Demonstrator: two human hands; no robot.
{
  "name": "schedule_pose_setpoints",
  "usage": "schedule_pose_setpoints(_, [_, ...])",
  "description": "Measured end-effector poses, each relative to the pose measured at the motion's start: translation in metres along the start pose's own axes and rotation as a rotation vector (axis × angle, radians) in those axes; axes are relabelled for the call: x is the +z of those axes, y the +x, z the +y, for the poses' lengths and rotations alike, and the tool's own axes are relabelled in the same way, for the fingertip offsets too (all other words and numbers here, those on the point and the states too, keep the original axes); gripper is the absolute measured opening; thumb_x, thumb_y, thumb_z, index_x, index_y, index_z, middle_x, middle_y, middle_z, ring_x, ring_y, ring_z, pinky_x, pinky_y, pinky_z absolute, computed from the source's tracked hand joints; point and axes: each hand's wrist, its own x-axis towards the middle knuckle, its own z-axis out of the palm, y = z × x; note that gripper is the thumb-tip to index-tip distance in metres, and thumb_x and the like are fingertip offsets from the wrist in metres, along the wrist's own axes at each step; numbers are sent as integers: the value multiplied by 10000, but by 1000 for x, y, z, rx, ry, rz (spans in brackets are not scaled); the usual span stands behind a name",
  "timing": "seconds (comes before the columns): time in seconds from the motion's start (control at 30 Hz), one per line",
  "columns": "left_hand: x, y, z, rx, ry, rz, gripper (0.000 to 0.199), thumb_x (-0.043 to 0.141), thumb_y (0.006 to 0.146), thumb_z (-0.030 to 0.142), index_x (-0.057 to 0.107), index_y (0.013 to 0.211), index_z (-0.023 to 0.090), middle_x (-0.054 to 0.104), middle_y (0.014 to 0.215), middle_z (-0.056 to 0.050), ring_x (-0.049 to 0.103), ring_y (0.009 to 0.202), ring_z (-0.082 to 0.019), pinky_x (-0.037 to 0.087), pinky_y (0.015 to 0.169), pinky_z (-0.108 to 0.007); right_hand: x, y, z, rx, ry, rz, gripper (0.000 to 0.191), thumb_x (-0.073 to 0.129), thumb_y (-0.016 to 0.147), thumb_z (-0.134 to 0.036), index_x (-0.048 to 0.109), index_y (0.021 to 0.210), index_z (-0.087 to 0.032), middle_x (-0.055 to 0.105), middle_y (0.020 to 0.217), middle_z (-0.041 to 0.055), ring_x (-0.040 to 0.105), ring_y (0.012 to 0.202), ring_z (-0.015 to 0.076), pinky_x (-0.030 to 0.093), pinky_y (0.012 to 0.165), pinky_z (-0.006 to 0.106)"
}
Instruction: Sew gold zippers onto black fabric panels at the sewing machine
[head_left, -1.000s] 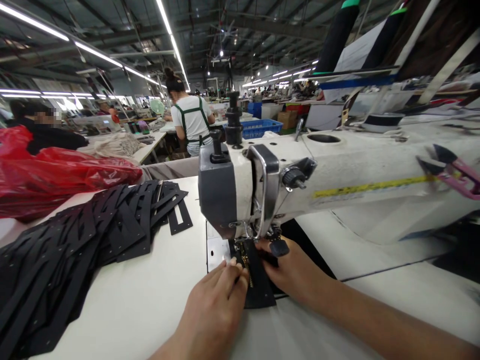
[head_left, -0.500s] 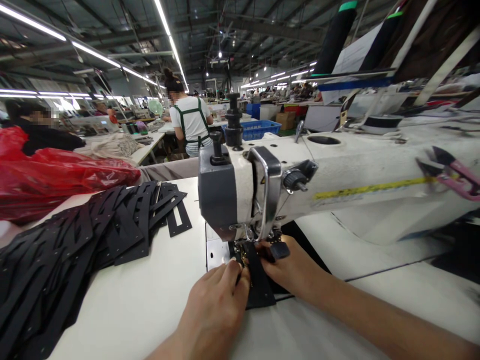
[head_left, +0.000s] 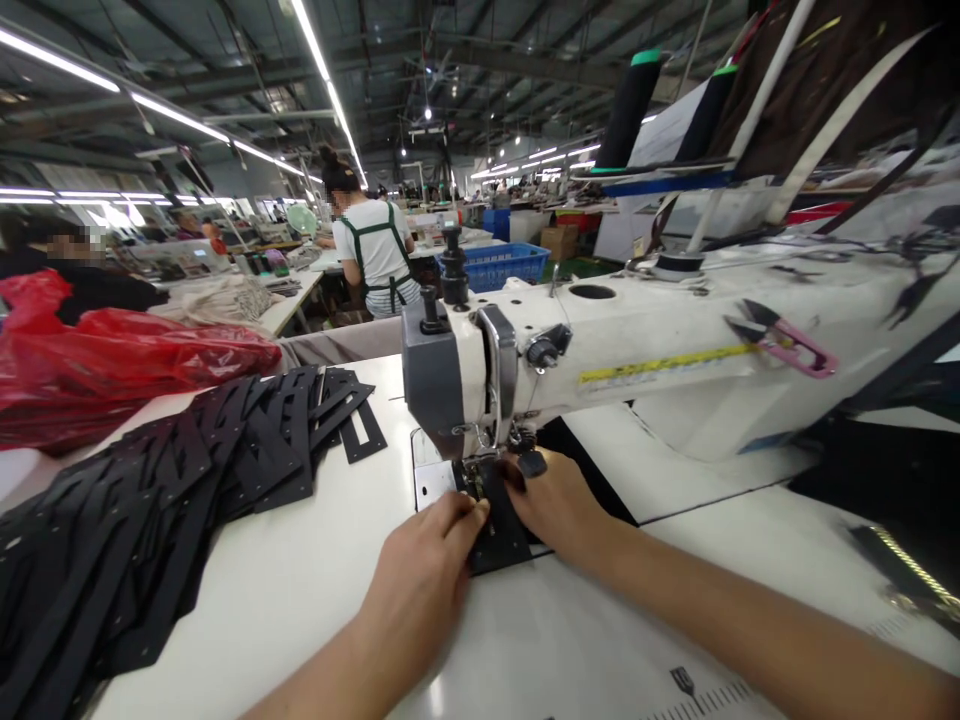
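Observation:
A black piece with a slot lies under the needle area of a white sewing machine. My left hand is closed at the left side of this piece, thumb and forefinger pinched together near the presser foot. On the other side, my right hand rests against the piece, its fingers bent and partly hidden behind the machine head; whether they grip it does not show. Larger black material lies beneath and behind the right hand.
Many overlapping black slotted pieces cover the table's left side, beside a red plastic bag. Pink-handled snips rest on the machine arm. A gold zipper lies at right. A person stands beyond, near a blue basket.
The view has shifted, bringing more of the machine's right side and the gold zipper into sight. Both hands stay beside the black piece; the left fingers have shifted slightly along it.

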Motion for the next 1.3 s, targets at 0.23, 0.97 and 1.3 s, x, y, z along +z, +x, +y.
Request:
schedule_pose_setpoints(0.23, [-5,-10,6,147,-10,116,253,380,876,70,608,976,112,668,987,-105,641,923,-197,501,885,-416,-7,-65,-14,-539,151,177,285,383,864,-70,630,1006,-87,651,999,121,557,998,218,480,863,364])
schedule_pose_setpoints(0.97, [0,4,-2,239,88,123,322,289,928,83,606,874,97,674,843,-83,657,823,-156,475,924,-400,-1,-48,-3,-583,189,251,309,357,854,-51,661,804,-74,674,874,117,606,884,211,481,884,299])
schedule_pose_setpoints(1.3, [13,11,-19,243,59,161,281,321,919,95,600,906,119,649,811,-56,640,804,-152,494,895,-362,0,-31,1,-577,235,192,313,334,863,-51,644,869,-92,657,859,96,588,859,202,489,848,291])
